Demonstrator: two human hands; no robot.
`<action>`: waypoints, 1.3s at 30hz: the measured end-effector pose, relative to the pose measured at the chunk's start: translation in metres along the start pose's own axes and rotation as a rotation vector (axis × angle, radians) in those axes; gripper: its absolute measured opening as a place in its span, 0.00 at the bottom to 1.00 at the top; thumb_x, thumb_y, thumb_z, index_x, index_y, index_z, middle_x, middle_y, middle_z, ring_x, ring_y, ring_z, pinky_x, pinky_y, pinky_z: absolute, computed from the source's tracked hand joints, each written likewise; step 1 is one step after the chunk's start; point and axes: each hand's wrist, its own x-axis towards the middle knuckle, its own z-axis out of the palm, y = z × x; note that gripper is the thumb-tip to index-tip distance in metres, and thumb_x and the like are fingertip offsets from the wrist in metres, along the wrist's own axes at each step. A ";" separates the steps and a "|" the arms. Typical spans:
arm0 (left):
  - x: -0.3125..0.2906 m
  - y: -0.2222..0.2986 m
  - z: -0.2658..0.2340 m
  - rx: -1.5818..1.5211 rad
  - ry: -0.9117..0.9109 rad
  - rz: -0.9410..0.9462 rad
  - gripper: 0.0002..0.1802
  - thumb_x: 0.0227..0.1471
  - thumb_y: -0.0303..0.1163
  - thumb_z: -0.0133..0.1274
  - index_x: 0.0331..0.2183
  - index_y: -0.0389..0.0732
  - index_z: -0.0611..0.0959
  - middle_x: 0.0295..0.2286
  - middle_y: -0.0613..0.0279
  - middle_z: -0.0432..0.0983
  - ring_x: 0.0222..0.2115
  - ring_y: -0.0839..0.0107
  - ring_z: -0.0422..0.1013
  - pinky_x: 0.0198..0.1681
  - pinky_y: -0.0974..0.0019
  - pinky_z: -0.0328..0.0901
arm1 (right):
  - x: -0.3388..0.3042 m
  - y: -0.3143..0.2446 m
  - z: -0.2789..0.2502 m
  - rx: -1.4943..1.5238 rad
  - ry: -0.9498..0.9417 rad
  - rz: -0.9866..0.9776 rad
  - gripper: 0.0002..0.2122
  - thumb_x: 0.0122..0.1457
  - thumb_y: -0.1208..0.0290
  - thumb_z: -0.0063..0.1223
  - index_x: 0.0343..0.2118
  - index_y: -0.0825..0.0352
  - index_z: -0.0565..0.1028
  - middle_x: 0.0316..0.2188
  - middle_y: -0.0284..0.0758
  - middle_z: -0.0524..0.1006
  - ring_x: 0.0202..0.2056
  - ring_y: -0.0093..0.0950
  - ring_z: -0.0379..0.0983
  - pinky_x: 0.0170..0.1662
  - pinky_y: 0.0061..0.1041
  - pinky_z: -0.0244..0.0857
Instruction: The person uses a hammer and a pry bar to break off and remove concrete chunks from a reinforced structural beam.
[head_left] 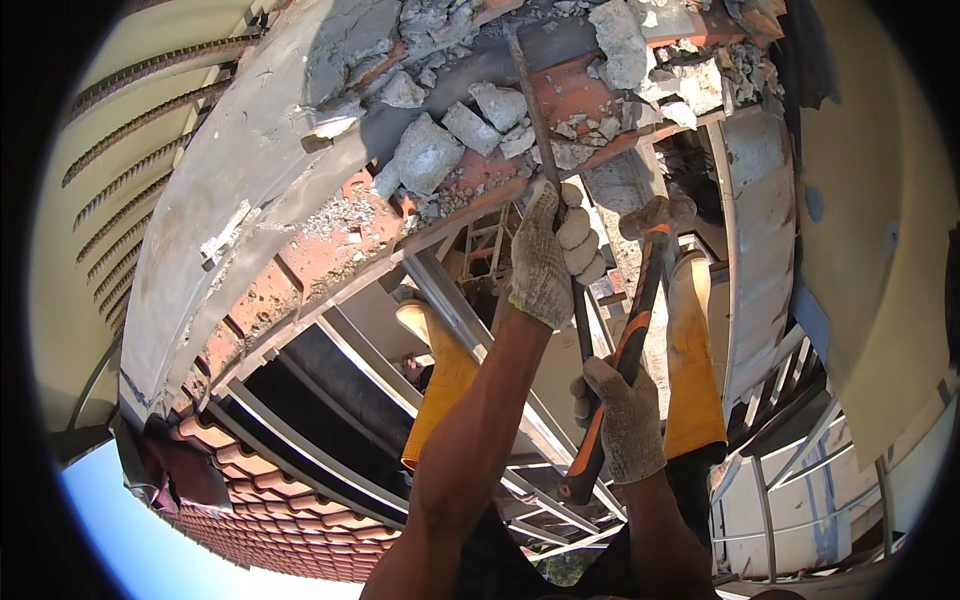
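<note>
- Left hand (548,250): fingers clenched round a metal bar (533,110); its long axis runs roughly from 11 to 5 o'clock, upper end among concrete chunks (428,155).
- Right hand (625,425): fingers wrapped around a hammer (638,315), its head near 12 o'clock from that hand, just past 2 from the left, apart from the bar.
- Left hand lies nearer the chunks.

I count one hammer (641,305), one metal bar (533,100) left of it, my two gloved hands (541,265), one on the hammer, one to its left, and two yellow boots (692,365), one either side of it
</note>
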 end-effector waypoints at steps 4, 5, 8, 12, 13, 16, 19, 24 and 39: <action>0.030 0.012 -0.010 0.115 0.048 0.059 0.23 0.67 0.59 0.43 0.37 0.50 0.79 0.15 0.73 0.58 0.12 0.74 0.56 0.15 0.65 0.53 | 0.047 0.006 0.005 -0.075 0.164 -0.258 0.12 0.58 0.62 0.58 0.29 0.66 0.73 0.20 0.30 0.74 0.21 0.19 0.70 0.26 0.23 0.66; 0.035 0.007 -0.017 0.157 0.096 0.072 0.23 0.67 0.59 0.43 0.36 0.49 0.79 0.15 0.73 0.59 0.12 0.74 0.56 0.15 0.65 0.53 | 0.064 0.013 -0.001 -0.109 0.216 -0.322 0.12 0.58 0.62 0.58 0.29 0.66 0.72 0.20 0.30 0.74 0.21 0.19 0.70 0.26 0.23 0.65; 0.051 -0.019 -0.010 0.471 0.524 0.214 0.27 0.66 0.61 0.43 0.33 0.46 0.77 0.16 0.71 0.62 0.12 0.75 0.59 0.16 0.63 0.59 | 0.109 0.035 -0.016 -0.287 0.259 -0.462 0.13 0.60 0.61 0.61 0.33 0.67 0.72 0.24 0.31 0.74 0.23 0.19 0.70 0.29 0.23 0.66; 0.055 -0.026 -0.026 0.961 0.765 0.468 0.35 0.66 0.63 0.40 0.30 0.37 0.76 0.19 0.64 0.67 0.19 0.71 0.63 0.27 0.60 0.64 | 0.118 0.044 0.016 -0.433 0.352 -0.487 0.20 0.61 0.54 0.62 0.38 0.68 0.70 0.28 0.39 0.76 0.30 0.34 0.74 0.37 0.37 0.68; 0.055 -0.023 -0.029 1.095 0.771 0.545 0.37 0.66 0.63 0.39 0.29 0.35 0.76 0.20 0.62 0.68 0.21 0.69 0.63 0.30 0.60 0.64 | 0.124 0.047 0.021 -0.404 0.325 -0.435 0.21 0.61 0.53 0.61 0.39 0.68 0.70 0.29 0.40 0.76 0.30 0.36 0.75 0.37 0.38 0.69; 0.055 -0.028 -0.039 1.205 0.875 0.572 0.39 0.66 0.62 0.39 0.29 0.31 0.76 0.22 0.54 0.70 0.25 0.62 0.64 0.36 0.56 0.63 | 0.139 0.060 0.019 -0.482 0.323 -0.383 0.20 0.62 0.54 0.60 0.40 0.69 0.70 0.29 0.41 0.77 0.31 0.37 0.76 0.37 0.38 0.69; 0.061 -0.028 -0.046 1.264 0.964 0.586 0.36 0.66 0.61 0.39 0.34 0.32 0.78 0.25 0.44 0.72 0.27 0.49 0.68 0.38 0.51 0.65 | 0.159 0.070 0.024 -0.422 0.341 -0.475 0.21 0.62 0.53 0.61 0.40 0.69 0.70 0.29 0.42 0.77 0.31 0.37 0.76 0.37 0.37 0.69; 0.051 -0.056 -0.064 1.429 1.023 0.485 0.37 0.65 0.63 0.39 0.39 0.33 0.79 0.29 0.38 0.75 0.32 0.38 0.73 0.37 0.48 0.66 | 0.229 0.124 0.017 -0.302 0.311 -0.582 0.23 0.58 0.59 0.63 0.49 0.68 0.69 0.35 0.50 0.79 0.40 0.52 0.79 0.42 0.47 0.69; -0.048 -0.100 -0.025 1.586 0.702 0.295 0.15 0.59 0.37 0.53 0.41 0.36 0.74 0.31 0.51 0.69 0.32 0.53 0.70 0.36 0.50 0.65 | 0.049 0.039 -0.036 -0.625 0.287 -0.213 0.19 0.59 0.58 0.61 0.38 0.71 0.71 0.30 0.42 0.76 0.33 0.41 0.77 0.38 0.39 0.69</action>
